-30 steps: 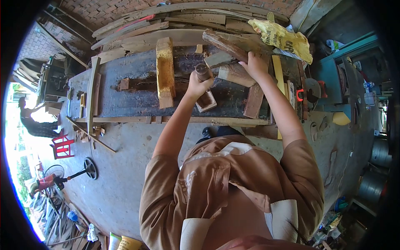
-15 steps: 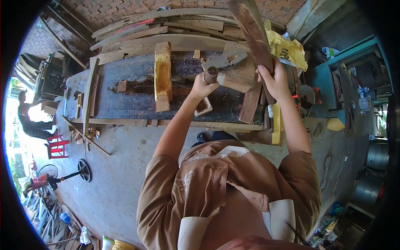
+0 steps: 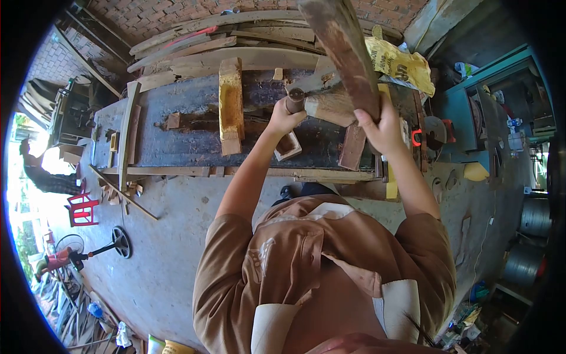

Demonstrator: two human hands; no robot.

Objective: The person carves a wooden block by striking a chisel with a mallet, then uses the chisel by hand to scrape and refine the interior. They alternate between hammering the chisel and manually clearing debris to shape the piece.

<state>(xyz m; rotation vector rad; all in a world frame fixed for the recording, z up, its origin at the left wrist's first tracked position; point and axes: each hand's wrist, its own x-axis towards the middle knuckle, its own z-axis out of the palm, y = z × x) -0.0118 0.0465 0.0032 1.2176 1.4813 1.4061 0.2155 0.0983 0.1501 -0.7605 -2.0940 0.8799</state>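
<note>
My left hand point(image 3: 284, 118) is closed around a round, dark wooden tool handle point(image 3: 295, 100), held end-up over the bench. Whatever the handle leads to below is hidden by my fist. In my right hand point(image 3: 383, 127) is a thick dark wooden bar point(image 3: 345, 53), gripped near its lower end and raised toward the camera. A broad pale wood piece point(image 3: 331, 106) lies on the bench between the two hands. Under my left wrist sits a small block with a rectangular recess point(image 3: 288, 147). Beside my right hand rests a short brown board point(image 3: 352, 146).
The dark workbench point(image 3: 194, 144) carries a yellowish hollowed block point(image 3: 230, 109) and a long strip point(image 3: 128, 135). Boards point(image 3: 247, 59) are stacked behind it. A yellow sack point(image 3: 404, 68) lies at the right. Far left are a person point(image 3: 44, 171), a red stool point(image 3: 82, 209) and a fan point(image 3: 121, 242).
The wooden bar in my right hand has swung to the left, and that hand has shifted slightly left and down. My left hand, still on the handle, has barely moved.
</note>
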